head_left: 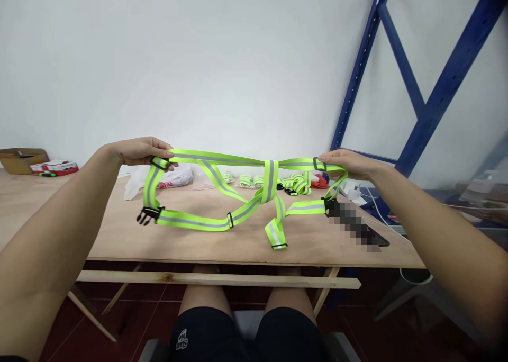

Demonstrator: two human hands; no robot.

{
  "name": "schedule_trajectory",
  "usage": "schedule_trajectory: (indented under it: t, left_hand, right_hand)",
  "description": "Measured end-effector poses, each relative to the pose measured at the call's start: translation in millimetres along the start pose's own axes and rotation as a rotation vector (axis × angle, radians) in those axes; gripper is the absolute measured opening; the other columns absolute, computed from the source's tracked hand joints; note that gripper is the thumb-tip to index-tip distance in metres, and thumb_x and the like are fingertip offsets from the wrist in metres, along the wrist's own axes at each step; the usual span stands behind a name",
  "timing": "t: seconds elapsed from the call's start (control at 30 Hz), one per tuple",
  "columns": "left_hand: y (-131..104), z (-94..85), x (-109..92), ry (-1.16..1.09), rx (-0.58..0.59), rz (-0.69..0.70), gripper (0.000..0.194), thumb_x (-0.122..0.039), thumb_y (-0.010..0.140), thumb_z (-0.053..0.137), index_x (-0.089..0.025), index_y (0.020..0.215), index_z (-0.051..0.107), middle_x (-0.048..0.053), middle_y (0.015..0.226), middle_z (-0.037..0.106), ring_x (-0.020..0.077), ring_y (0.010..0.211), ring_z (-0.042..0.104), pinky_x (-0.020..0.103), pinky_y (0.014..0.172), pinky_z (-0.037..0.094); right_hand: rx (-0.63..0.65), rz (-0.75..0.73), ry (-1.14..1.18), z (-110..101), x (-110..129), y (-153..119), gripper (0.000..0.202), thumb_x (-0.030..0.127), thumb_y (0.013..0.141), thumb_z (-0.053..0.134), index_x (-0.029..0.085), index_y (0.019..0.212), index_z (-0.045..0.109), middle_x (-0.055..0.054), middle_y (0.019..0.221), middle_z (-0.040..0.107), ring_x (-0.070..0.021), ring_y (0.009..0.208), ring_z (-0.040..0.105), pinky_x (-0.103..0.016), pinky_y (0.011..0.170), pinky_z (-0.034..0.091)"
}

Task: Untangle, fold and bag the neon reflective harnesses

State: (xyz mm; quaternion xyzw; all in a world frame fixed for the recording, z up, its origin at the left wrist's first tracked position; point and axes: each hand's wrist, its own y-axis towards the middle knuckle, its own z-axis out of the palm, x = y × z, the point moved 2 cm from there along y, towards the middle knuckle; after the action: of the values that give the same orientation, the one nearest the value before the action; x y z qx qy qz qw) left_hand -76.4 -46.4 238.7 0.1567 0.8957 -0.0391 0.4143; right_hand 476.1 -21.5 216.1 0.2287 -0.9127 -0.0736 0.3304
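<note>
A neon-yellow reflective strap harness (216, 157) with a grey centre stripe is stretched between my two hands above the table. My left hand (148, 149) pinches its upper strap beside a black slider. On the other side my right hand (343, 161) grips the same strap next to another slider (319, 164). A black side-release buckle (151, 214) hangs from the left end, its prongs free. The lower straps droop in loops, and one short end (275, 235) dangles near the middle. At the right, a black buckle part (330, 207) hangs below my hand.
The wooden table (119, 235) bears a white plastic bag (178, 177), bagged rolled straps (245, 181) and a loose strap bundle (296, 183) at the back. A phone-like dark object (377, 238) lies right. A cardboard box (24, 161) stands far left; a blue metal frame (413, 118) rises right.
</note>
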Motion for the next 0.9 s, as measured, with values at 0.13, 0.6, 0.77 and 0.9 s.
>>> schedule_trajectory:
  t: [0.13, 0.6, 0.77, 0.9]
  left_hand:
    - [-5.6, 2.4, 1.5, 0.006, -0.014, -0.048, 0.037, -0.055, 0.064, 0.08, -0.021, 0.061, 0.066, 0.008, 0.057, 0.062, 0.0161, 0.043, 0.053, 0.029, 0.041, 0.05]
    - [13.8, -0.4, -18.8, 0.143, -0.355, 0.087, 0.031, -0.049, 0.068, 0.076, -0.019, 0.072, 0.07, 0.001, 0.054, 0.053, 0.0125, 0.048, 0.047, 0.024, 0.044, 0.04]
    - [18.8, 8.9, -20.7, 0.177, -0.402, 0.094, 0.032, -0.049, 0.072, 0.072, -0.018, 0.077, 0.07, 0.001, 0.055, 0.054, 0.0132, 0.05, 0.05, 0.024, 0.046, 0.042]
    - [24.0, 22.2, -14.4, 0.291, -0.332, 0.028, 0.029, -0.044, 0.069, 0.073, -0.016, 0.073, 0.07, 0.001, 0.054, 0.055, 0.0133, 0.049, 0.05, 0.024, 0.044, 0.041]
  right_hand:
    - [0.004, 0.098, 0.116, -4.6, 1.0, -4.2, 0.059, 0.079, 0.068, 0.067, 0.021, 0.08, 0.069, -0.001, 0.061, 0.048, -0.0119, 0.048, 0.04, -0.031, 0.044, 0.039]
    - [-0.118, 0.079, -0.036, -7.4, 0.6, 7.2, 0.053, 0.075, 0.072, 0.067, 0.022, 0.08, 0.07, 0.001, 0.054, 0.042, -0.0147, 0.053, 0.042, -0.031, 0.052, 0.038]
    - [-0.124, 0.051, -0.111, 2.2, -3.3, 7.2, 0.06, 0.079, 0.073, 0.06, 0.02, 0.075, 0.069, 0.001, 0.052, 0.044, -0.0149, 0.053, 0.041, -0.03, 0.052, 0.034]
    - [-0.107, -0.002, -0.195, 16.5, -13.7, 19.2, 0.061, 0.08, 0.073, 0.055, 0.02, 0.073, 0.069, -0.001, 0.057, 0.053, -0.0172, 0.058, 0.047, -0.03, 0.056, 0.036]
